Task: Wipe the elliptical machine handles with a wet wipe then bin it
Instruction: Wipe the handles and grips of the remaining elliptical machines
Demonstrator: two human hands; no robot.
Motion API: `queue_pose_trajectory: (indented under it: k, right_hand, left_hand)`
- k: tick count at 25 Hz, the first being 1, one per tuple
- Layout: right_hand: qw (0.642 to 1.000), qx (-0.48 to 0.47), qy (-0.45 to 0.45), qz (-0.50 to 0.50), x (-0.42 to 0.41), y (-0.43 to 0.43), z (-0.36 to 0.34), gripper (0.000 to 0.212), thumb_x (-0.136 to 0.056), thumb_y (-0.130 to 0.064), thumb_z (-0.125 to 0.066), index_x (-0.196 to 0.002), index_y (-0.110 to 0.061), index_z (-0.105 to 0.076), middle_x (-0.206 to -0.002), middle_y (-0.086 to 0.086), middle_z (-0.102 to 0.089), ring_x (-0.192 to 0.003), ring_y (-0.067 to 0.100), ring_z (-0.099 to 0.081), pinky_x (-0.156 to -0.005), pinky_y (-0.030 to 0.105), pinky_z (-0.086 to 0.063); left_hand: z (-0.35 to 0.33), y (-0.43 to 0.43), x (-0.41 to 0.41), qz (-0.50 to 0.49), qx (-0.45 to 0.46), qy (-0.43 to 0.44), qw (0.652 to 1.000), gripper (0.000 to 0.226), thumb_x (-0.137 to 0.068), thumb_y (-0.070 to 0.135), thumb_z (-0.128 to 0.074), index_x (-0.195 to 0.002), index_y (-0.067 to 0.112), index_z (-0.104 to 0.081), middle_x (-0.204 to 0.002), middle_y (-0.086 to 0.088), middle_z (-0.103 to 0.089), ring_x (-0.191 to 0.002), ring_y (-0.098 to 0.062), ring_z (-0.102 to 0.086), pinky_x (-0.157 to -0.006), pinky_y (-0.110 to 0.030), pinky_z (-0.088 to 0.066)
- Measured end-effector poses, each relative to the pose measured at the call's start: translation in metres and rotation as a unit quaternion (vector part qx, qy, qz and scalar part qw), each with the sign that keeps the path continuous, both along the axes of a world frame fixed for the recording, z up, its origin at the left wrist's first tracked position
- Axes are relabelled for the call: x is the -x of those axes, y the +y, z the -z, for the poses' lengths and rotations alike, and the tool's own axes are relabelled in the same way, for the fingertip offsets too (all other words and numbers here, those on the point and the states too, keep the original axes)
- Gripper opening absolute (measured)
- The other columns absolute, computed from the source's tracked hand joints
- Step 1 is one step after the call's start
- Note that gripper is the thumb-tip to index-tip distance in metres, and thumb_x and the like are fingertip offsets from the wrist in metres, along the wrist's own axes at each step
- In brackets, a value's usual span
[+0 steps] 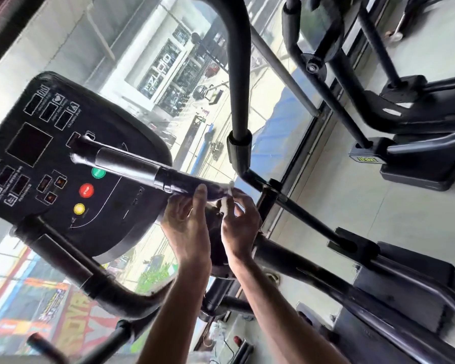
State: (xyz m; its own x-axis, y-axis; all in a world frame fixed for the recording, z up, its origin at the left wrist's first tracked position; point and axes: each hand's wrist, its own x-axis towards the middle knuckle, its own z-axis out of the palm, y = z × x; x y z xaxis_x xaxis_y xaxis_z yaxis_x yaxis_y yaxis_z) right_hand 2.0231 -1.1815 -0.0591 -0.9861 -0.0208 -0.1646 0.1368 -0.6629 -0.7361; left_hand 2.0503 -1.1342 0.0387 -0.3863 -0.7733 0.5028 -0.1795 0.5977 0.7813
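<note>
Right hand point(241, 227) pinches the crumpled white wet wipe point(225, 203) at the near end of the black tubular handle point(132, 166). Left hand point(187, 227) curls round that bar just beside it. The handle's long axis runs up-left across the black console panel point(111, 119), beyond both hands.

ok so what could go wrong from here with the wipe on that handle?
1. The wet wipe looks bunched and is only pinched by the right hand, so it could slip and drop.
2. Both hands, the left hand included, work at the near end of the handle, so its far end may get skipped.
3. The console sits just behind the handle, so a sliding stroke might bump the stop button.
</note>
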Motion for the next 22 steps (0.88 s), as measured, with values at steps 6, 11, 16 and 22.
queue_pose_trajectory:
  k: [6, 11, 16, 22]
  right_hand:
    - [0.993, -0.081, 0.082, 0.02, 0.007, -0.014, 0.018, 0.018, -0.1, -0.011, -0.066, -0.115, -0.007, -0.075, -0.115, 0.004, -0.076, -0.11, 0.015, -0.071, -0.096, 0.045, -0.058]
    - [0.99, -0.068, 0.115, 0.033, 0.009, 0.0, 0.012, 0.019, -0.098, -0.007, -0.068, -0.115, -0.007, -0.076, -0.117, 0.001, -0.076, -0.111, 0.012, -0.069, -0.099, 0.037, -0.055]
    - [0.981, -0.111, 0.155, 0.034, 0.01, -0.014, 0.026, 0.026, -0.103, -0.01, -0.061, -0.126, -0.01, -0.072, -0.124, -0.003, -0.074, -0.115, 0.009, -0.067, -0.1, 0.032, -0.053]
    - [0.985, -0.098, 0.136, -0.052, 0.036, -0.01, 0.029, 0.025, -0.101, -0.002, -0.06, -0.119, -0.009, -0.075, -0.119, 0.0, -0.076, -0.11, -0.007, -0.064, -0.098, 0.038, -0.056]
  left_hand:
    - [0.006, -0.001, 0.007, -0.01, 0.026, 0.015, 0.999, 0.009, -0.091, 0.023, -0.073, -0.084, 0.02, -0.069, -0.078, 0.012, -0.077, -0.078, -0.002, -0.07, -0.08, -0.026, -0.056]
    - [0.009, -0.002, 0.009, -0.016, 0.046, 0.016, 0.999, 0.004, -0.094, 0.016, -0.071, -0.091, 0.017, -0.069, -0.081, 0.012, -0.077, -0.081, -0.002, -0.072, -0.075, -0.017, -0.055]
    - [0.011, -0.001, 0.011, -0.014, 0.057, 0.023, 0.998, 0.016, -0.091, 0.024, -0.069, -0.096, 0.009, -0.069, -0.083, 0.009, -0.075, -0.075, 0.005, -0.07, -0.071, -0.014, -0.055]
    - [0.012, -0.002, 0.013, -0.007, 0.074, 0.025, 0.997, 0.042, -0.089, 0.031, -0.068, -0.102, -0.009, -0.066, -0.082, 0.004, -0.069, -0.071, 0.006, -0.066, -0.071, -0.013, -0.054]
